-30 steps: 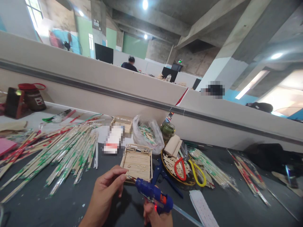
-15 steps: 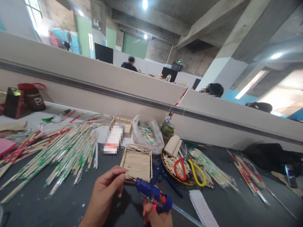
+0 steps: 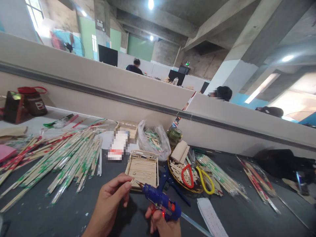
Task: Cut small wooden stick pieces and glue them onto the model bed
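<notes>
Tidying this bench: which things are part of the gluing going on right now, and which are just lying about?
In use:
left hand, pinching a small stick piece
right hand, grip on the blue glue gun
stick tray, just behind the nozzle

Lying about:
wrapped chopsticks
plastic bag
red and yellow scissors
blue pliers
jar

The scene is brightly and evenly lit from above by round white ceiling lamps (image 3: 151, 4) at 12 o'clock and a long glowing strip light (image 3: 261, 88) at 3 o'clock. Daylight is blown out at the window (image 3: 34, 11) at 10 o'clock. Soft shadows are cast on the dark grey worktop (image 3: 61, 210) beneath the hands. Straight lines are bent by wide-angle distortion, and the edges are smeared, most at 3 o'clock.
</notes>
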### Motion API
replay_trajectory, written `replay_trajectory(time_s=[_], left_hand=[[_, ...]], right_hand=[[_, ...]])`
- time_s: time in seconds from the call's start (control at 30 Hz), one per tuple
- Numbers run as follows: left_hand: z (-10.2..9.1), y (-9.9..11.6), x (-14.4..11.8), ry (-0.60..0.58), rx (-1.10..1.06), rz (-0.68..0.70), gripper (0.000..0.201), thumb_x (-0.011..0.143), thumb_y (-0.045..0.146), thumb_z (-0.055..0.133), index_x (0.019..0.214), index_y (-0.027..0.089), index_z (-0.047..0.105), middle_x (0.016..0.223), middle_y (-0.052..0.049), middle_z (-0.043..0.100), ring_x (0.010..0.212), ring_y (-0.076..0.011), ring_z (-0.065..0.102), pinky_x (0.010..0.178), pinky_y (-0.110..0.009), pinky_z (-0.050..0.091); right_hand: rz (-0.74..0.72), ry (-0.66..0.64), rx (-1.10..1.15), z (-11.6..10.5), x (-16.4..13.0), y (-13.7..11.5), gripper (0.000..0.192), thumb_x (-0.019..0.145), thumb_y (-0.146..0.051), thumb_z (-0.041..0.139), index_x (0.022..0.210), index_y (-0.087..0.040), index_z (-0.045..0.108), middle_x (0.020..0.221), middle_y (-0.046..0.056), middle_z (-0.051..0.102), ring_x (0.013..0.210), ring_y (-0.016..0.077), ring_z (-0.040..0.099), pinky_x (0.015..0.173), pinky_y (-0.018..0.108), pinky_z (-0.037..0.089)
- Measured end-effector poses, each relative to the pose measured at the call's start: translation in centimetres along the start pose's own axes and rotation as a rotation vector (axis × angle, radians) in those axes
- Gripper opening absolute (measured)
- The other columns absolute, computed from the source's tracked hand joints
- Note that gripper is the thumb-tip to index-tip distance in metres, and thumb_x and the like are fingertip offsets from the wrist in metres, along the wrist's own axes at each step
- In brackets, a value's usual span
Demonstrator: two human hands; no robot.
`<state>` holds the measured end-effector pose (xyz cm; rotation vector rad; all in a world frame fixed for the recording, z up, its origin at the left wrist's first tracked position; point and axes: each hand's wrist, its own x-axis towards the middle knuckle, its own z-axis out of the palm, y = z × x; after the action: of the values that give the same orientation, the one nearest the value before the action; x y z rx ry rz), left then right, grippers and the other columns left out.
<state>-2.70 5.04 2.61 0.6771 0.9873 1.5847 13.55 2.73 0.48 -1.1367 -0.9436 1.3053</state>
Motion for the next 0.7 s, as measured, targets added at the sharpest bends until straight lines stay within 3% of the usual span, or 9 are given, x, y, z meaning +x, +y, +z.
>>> replay_trajectory(time_s=[0.33,0.53,0.7], left_hand=[[0.32,0.12,-0.14,0.013,-0.025,-0.031,0.026,0.064,0.04,0.088,0.079,0.02,0.081,0.066,0.003,0.063,0.041,-0.003,0.044,0.037,-0.016,0.038],[0.12,0.19,-0.2,0.031,-0.042,-0.055,0.026,0.064,0.04,0.088,0.08,0.021,0.08,0.071,0.003,0.065,0.043,-0.0049,0.047,0.038,-0.017,0.041],[0.14,0.34,-0.09,0.025,0.113,0.026,0.024,0.068,0.041,0.085,0.08,0.02,0.08,0.075,0.003,0.065,0.043,-0.0033,0.046,0.04,-0.016,0.04]], right_hand=[[0.008,-0.011,0.053,-0.18,-0.11,0.42,0.06,0.054,-0.073,0.08,0.069,-0.017,0.066,0.059,0.003,0.066,0.037,0.0052,0.038,0.037,0.019,0.035],[0.009,-0.004,0.047,-0.04,0.11,0.09,0.058,0.056,-0.073,0.08,0.064,-0.017,0.066,0.055,0.001,0.061,0.037,0.0043,0.036,0.037,0.019,0.035],[-0.048,0.053,0.023,-0.27,0.33,-0.13,0.051,0.067,-0.067,0.076,0.072,-0.017,0.068,0.06,0.002,0.064,0.037,0.0062,0.041,0.038,0.02,0.037]])
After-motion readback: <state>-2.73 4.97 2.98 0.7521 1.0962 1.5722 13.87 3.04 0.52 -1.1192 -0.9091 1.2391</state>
